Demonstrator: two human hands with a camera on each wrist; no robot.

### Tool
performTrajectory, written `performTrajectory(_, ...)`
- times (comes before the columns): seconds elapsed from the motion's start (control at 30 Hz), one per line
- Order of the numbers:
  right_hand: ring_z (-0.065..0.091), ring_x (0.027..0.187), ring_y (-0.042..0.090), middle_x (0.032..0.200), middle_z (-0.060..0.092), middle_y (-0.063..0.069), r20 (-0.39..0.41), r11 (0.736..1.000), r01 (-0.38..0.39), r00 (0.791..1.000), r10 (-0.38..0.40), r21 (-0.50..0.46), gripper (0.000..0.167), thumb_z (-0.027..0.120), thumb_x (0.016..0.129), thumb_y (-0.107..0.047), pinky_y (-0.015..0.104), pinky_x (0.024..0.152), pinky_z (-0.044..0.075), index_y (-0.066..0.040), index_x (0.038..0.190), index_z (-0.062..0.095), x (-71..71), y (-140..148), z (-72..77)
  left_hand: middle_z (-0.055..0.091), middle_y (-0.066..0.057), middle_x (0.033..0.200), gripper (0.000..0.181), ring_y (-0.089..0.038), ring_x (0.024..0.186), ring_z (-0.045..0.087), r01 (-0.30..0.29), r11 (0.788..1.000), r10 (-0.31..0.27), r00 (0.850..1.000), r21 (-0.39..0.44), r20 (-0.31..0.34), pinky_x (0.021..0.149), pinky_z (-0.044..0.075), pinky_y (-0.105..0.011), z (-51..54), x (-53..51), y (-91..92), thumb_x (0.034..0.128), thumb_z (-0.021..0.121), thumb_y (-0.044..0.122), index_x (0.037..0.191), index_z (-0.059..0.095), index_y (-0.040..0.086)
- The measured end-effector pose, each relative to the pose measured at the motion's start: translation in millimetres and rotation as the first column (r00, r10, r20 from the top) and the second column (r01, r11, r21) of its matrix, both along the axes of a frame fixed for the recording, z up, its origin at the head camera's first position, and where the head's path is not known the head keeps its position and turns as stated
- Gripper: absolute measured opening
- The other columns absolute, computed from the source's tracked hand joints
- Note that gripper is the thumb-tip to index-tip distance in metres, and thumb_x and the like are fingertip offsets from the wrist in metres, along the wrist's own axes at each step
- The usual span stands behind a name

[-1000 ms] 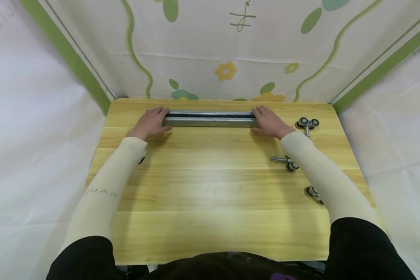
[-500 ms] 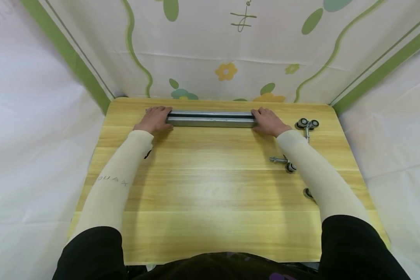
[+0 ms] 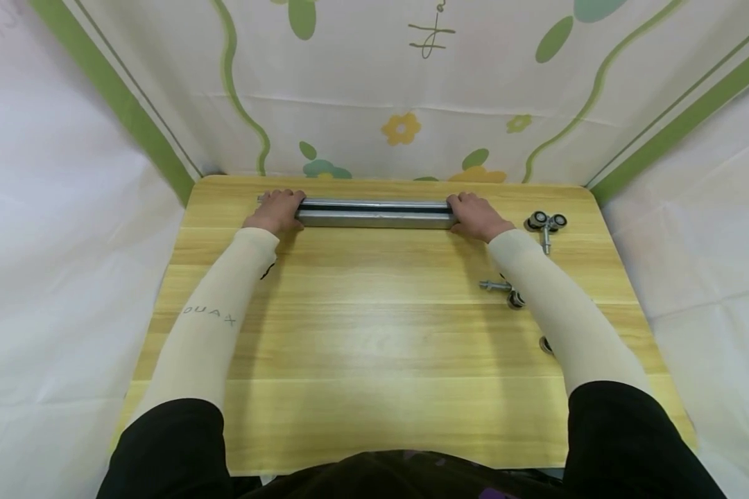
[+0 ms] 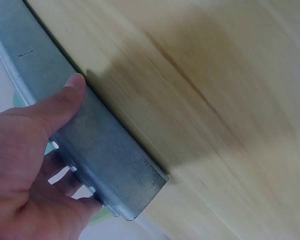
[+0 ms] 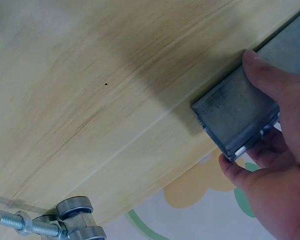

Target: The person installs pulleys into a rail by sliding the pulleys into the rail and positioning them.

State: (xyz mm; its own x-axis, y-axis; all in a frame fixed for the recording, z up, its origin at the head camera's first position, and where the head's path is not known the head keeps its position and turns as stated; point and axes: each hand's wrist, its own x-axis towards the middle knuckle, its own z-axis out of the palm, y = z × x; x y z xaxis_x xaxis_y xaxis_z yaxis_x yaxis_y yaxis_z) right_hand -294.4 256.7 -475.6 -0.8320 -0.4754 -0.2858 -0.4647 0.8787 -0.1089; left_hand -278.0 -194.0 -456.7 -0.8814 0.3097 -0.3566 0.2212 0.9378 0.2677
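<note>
Head view: metal rail (image 3: 376, 220) near far edge of wooden table (image 3: 374, 333), gripped toward both ends by left hand (image 3: 279, 211) and right hand (image 3: 476, 217), wheeled bolts (image 3: 546, 227) at right; left wrist: thumb (image 4: 65, 102) opposite curled fingers (image 4: 77, 207); right wrist: similar pinch, one bolt apart.

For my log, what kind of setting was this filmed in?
Probably a small, makeshift work booth: creased, flower-printed cloth closes off the far side of a wood-grain table, and the metal rail in hand suggests hardware work. A home or workshop, I can't tell.
</note>
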Motion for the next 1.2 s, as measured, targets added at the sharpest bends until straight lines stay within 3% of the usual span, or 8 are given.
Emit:
performTrajectory(0.43,0.055,0.127,0.050,0.137,0.055,0.033,0.019,1.000,-0.010,1.000,0.011,-0.005,0.065,0.078,0.099,-0.019,0.064,0.107,0.046,0.008,0.147,0.044,1.2,1.6,5.8,0.048,-0.033,0.152,0.070,-0.054,0.142,0.041,0.029,0.999,-0.030,0.998,-0.030,-0.056,0.128,0.019,-0.065,-3.7,3.5,-1.1,0.0983,0.078,0.018,0.154,0.041,-0.003)
performTrajectory(0.7,0.062,0.119,0.046,0.131,0.061,0.030,-0.014,0.998,-0.059,0.998,0.059,0.016,0.067,0.081,0.096,-0.024,0.059,0.099,0.054,0.008,0.145,0.048,10.3,-0.2,10.4,0.053,-0.034,0.147,0.068,-0.054,0.135,0.047,0.060,0.998,-0.062,0.995,-0.020,-0.083,0.122,0.029,-0.066,-4.4,11.0,-9.6,0.0963,0.080,0.017,0.151,0.046,-0.004)
performTrajectory(0.93,0.065,0.115,0.042,0.129,0.064,0.026,-0.035,0.995,-0.089,0.995,0.091,0.048,0.070,0.080,0.097,-0.030,0.056,0.095,0.057,0.006,0.147,0.048,24.4,-3.1,12.6,0.057,-0.033,0.140,0.065,-0.052,0.129,0.053,0.084,0.996,-0.086,0.989,-0.022,-0.119,0.116,0.036,-0.065,0.9,26.0,-19.5,0.0951,0.082,0.018,0.146,0.049,-0.005)
performTrajectory(1.2,0.068,0.107,0.038,0.122,0.068,0.023,-0.072,0.987,-0.152,0.985,0.155,0.047,0.067,0.081,0.096,-0.034,0.053,0.086,0.060,0.005,0.143,0.053,49.0,-13.0,17.8,0.062,-0.034,0.133,0.062,-0.053,0.120,0.058,0.118,0.993,-0.121,0.980,-0.027,-0.157,0.107,0.043,-0.066,7.8,51.6,-34.4,0.0934,0.083,0.018,0.142,0.054,-0.007)
